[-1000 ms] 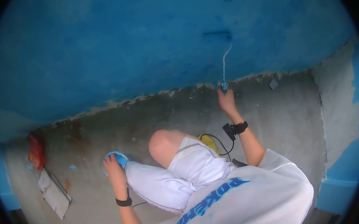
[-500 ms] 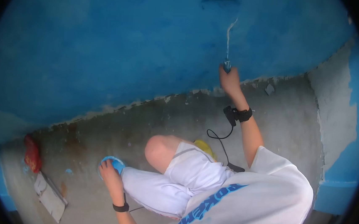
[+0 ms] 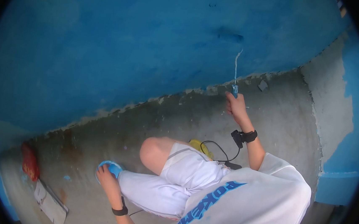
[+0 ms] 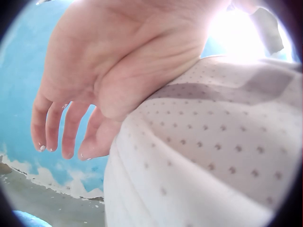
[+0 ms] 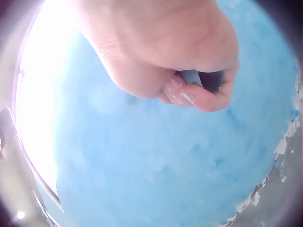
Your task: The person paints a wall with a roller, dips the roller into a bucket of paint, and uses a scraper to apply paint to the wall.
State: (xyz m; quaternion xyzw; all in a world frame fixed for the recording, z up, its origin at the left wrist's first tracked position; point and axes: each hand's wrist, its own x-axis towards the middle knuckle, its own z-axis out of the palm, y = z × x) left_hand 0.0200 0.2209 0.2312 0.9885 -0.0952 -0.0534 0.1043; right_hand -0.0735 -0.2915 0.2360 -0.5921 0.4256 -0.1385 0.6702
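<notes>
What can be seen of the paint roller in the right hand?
The roller has a thin, pale, paint-smeared metal shaft with a bend near the top, and a blue grip at the bottom. The right hand holds that grip, fingers curled round it as the right wrist view shows. It stands nearly upright against the blue wall, above the rough edge where the paint meets the grey floor. The head shows only as a dark smudge on the wall; its cover cannot be made out.

Right hand (image 5: 165,52) fisted round a handle (image 5: 191,76) — blue wall (image 5: 165,161) behind
</notes>
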